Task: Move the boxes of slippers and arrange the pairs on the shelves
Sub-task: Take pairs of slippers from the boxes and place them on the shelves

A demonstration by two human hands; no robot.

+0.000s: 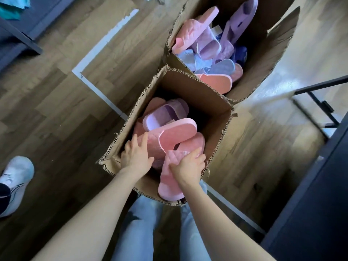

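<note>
At the near edge of the near box [188, 91], the right hand [188, 169] grips a pink slipper [167, 183]; the left hand [136, 156] rests spread fingers on a quilted pink slipper [156, 146].

Slippers [169, 132] lie in the near box [212, 108], far box [263, 76] behind it.

The far box [271, 59] and a white shoe [16, 183] run off the picture's edges.

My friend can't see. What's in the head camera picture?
A person reaches into a cardboard box of pink and purple slippers on a wooden floor. The right hand grips one pink slipper; the left hand rests on a second pink slipper. Another box of slippers stands behind.
</note>
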